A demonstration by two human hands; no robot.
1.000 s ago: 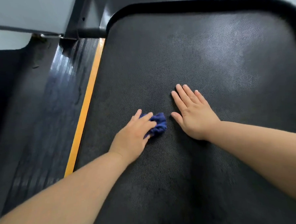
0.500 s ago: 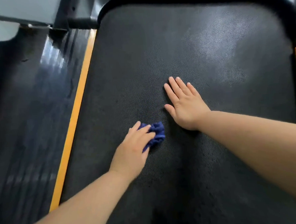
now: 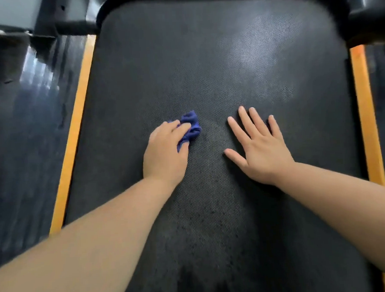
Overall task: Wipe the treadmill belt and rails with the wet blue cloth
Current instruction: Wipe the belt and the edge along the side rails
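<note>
The black textured treadmill belt [image 3: 216, 62] fills the middle of the view. My left hand [image 3: 165, 154] grips a bunched blue cloth [image 3: 191, 125] and holds it down on the belt near its centre; most of the cloth is hidden under my fingers. My right hand [image 3: 261, 149] lies flat on the belt just to the right of the cloth, fingers spread. An orange strip and the dark ribbed left rail [image 3: 30, 132] run along the belt's left side. The right rail's orange strip [image 3: 364, 105] borders the right side.
A black frame upright and crossbar [image 3: 64, 25] stand at the top left beyond the left rail. A dark motor cover corner [image 3: 367, 9] sits at the top right. Pale floor shows at the far upper left.
My left hand has slid the cloth forward up the belt. The view has shifted so the right rail's orange strip now shows. My right hand stays flat on the belt.
</note>
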